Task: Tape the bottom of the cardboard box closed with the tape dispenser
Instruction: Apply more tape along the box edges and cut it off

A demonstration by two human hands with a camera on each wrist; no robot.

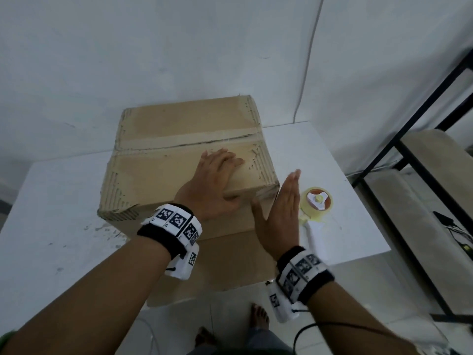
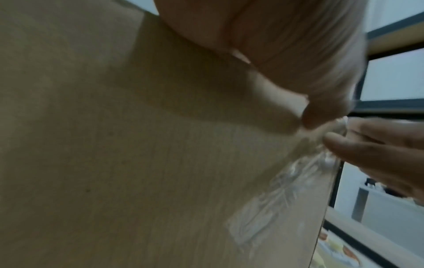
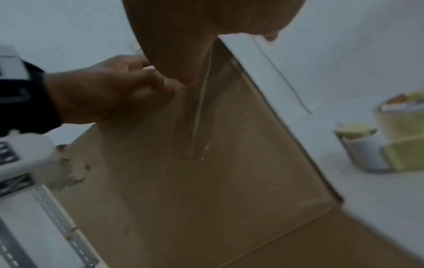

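Lit dimly and evenly with a cool grey cast in all three views; no glare, only soft shadows beneath the cardboard box (image 1: 184, 160) and on its near side. Head view fairly sharp at centre, bowed and smeared toward the edges, shelf frame (image 1: 419, 139) visibly curved. Both wrist views motion-blurred and grainy, with the left hand (image 2: 286, 54) and right hand (image 3: 206, 27) out of focus close to the lens.

No readable text shows anywhere; the wristbands (image 1: 176, 221) carry only square coded markers.
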